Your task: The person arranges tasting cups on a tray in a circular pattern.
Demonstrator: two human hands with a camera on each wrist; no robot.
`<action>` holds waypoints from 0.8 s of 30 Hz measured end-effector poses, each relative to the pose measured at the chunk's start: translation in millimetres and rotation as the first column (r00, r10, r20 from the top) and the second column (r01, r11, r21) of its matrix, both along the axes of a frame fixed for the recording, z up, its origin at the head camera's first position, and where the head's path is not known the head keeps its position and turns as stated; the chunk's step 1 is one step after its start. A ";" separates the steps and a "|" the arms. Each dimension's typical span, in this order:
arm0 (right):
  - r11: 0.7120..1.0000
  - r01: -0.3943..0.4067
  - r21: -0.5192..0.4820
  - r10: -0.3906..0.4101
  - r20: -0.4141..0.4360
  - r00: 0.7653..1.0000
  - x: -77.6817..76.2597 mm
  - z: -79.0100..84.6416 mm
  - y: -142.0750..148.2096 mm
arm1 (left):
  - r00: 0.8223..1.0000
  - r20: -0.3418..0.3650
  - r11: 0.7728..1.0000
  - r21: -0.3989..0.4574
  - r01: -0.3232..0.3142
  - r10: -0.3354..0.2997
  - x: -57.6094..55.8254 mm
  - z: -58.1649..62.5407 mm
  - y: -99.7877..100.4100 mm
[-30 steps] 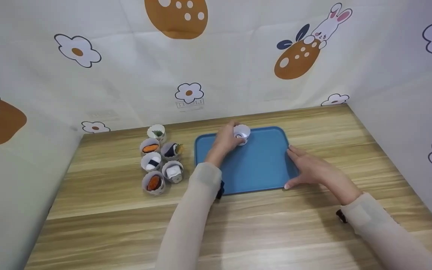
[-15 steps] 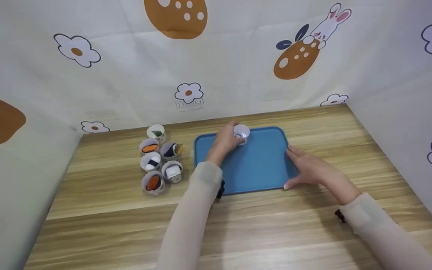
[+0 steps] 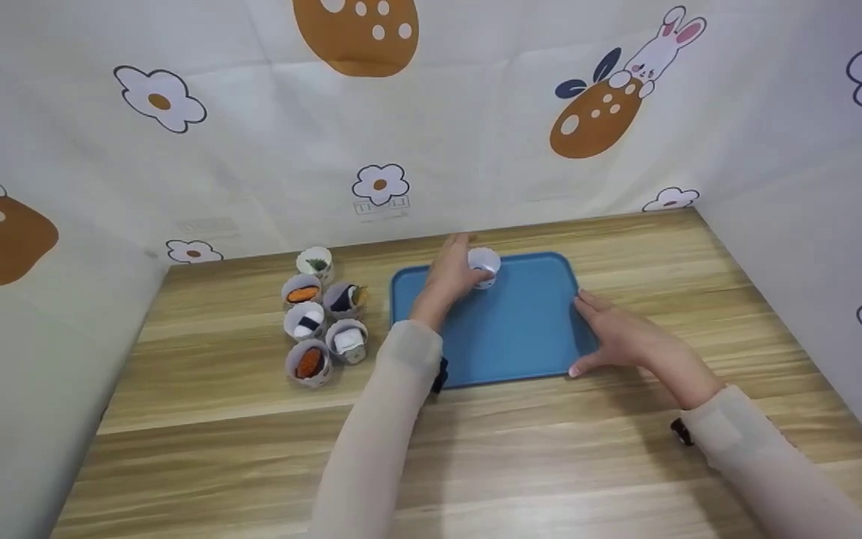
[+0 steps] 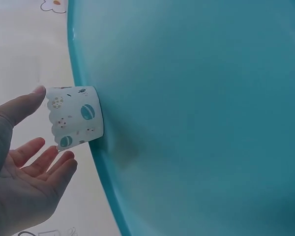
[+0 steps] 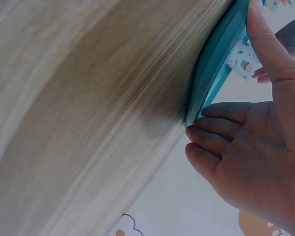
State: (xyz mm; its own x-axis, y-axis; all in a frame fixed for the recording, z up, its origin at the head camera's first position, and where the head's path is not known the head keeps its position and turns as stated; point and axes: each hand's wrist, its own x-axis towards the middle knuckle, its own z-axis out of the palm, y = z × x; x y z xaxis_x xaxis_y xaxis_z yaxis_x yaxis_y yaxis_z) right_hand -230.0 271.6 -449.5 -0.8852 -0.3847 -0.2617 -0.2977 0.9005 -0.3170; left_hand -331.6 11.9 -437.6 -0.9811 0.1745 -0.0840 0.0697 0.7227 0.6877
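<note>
A white paper baking cup (image 4: 78,118) with a scalloped rim and small printed pictures stands upright on the blue tray (image 3: 521,337), by its back edge. My left hand (image 3: 446,277) is around the cup's left side. In the left wrist view the thumb and fingers (image 4: 54,172) are spread, with a gap between the fingertips and the cup. The contents of the cup are mostly hidden by the thumb in the head view. My right hand (image 3: 618,333) rests at the tray's right edge, thumb near the front corner and straight fingers along the side.
Left of the tray, several similar paper cups stand grouped, holding sushi-like pieces: an orange-topped one (image 3: 310,364), a white one with a dark band (image 3: 307,324), a dark roll (image 3: 345,299) and others. A patterned cloth wall (image 3: 266,150) rises behind the wooden table (image 3: 236,464).
My left fingers have straightened and loosened from the paper cup, which stays in its place on the tray. The right hand and tray have not moved.
</note>
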 end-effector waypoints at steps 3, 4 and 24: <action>1.000 0.001 0.001 -0.001 0.003 1.000 0.3 -0.2 -0.1 | 1.000 -0.015 1.000 -0.008 0.007 -0.007 2.2 3.3 -1.3; 1.000 0.003 0.002 -0.003 0.004 1.000 0.2 -0.4 -0.2 | 1.000 -0.020 1.000 -0.009 0.010 -0.010 2.8 4.3 -2.0; 1.000 -0.028 -0.007 0.028 -0.034 0.999 1.5 1.4 -0.1 | 0.990 -0.103 0.993 0.057 0.099 -0.093 15.9 24.1 -15.5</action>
State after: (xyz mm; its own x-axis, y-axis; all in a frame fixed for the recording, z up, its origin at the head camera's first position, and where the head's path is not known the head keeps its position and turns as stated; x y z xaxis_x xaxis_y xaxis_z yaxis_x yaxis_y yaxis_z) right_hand -228.4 271.6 -448.1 -0.8824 -0.4113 -0.2285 -0.3336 0.8893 -0.3127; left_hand -315.7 -3.6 -413.6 -0.9623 0.2704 0.0278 0.2076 0.6652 0.7172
